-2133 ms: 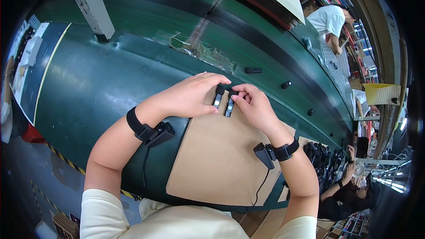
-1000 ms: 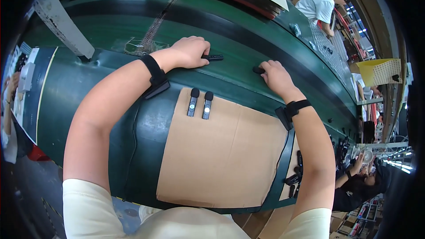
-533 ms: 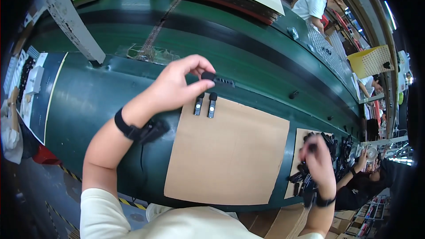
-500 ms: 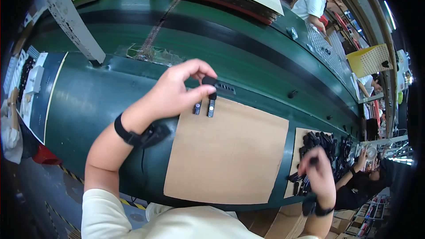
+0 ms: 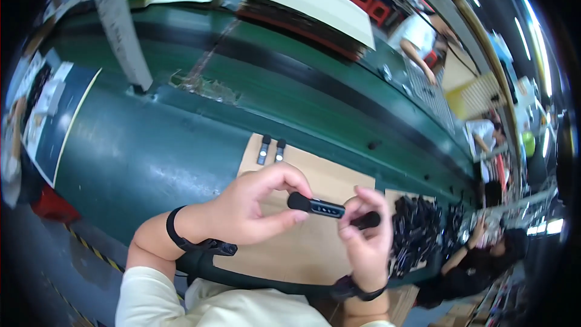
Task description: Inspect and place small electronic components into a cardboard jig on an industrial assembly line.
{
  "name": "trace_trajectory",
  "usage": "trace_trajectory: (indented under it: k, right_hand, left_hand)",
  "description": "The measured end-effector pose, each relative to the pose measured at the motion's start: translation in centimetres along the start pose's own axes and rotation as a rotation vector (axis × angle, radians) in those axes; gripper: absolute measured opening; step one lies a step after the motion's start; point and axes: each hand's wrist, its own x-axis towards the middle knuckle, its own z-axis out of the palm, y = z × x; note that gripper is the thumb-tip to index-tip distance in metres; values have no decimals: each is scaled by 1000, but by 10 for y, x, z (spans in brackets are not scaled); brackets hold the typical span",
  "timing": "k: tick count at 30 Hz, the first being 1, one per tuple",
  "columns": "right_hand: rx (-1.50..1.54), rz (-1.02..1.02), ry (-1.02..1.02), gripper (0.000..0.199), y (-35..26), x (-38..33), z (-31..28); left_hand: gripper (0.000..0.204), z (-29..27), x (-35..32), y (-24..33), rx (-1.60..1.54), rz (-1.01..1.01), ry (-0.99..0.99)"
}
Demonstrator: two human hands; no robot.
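Observation:
My left hand [image 5: 251,206] is closed over the middle of the cardboard, pinching the round foam-capped end of a small black clip-on microphone [image 5: 327,208]. Its slim body, with a row of small marks, points to the right. My right hand [image 5: 368,245] is closed at the body's far end and also holds a second black foam-tipped piece [image 5: 368,221]; its body is hidden by the fingers. Two similar microphones, one left [image 5: 263,150] and one right [image 5: 279,150], lie side by side at the far left corner of the cardboard sheet [image 5: 272,263], foam ends away from me.
A heap of black microphones [image 5: 414,230] lies on another cardboard piece to the right. The green bench [image 5: 157,145] runs beneath, with a stack of boards [image 5: 308,9] at the back. A metal post [image 5: 118,30] rises at left. A co-worker [image 5: 484,260] sits at right.
My left hand has come nearer and to the right with the microphone. My right hand has left the heap, moving left with a black piece to meet it. The head view has shifted.

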Motion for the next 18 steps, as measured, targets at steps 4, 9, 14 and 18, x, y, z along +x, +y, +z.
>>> trace_trajectory:
  k: [4, 9, 14, 18]
  right_hand:
    - [-103, -61, 23, 50, 14, -11, -4]
    - [-243, -133, 38, 33, 26, -3, -13]
    - [-207, -140, 23, 29, 43, 3, -14]
    - [-205, -71, 25, 32, 46, 3, -13]
  left_hand:
    - [35, 13, 8, 4, 28, -27, -43]
    - [36, 9, 19, -6, 270, 3, -92]
    - [35, 7, 25, -24, 382, 90, -96]
    - [32, 2, 23, -34, 419, 113, -130]
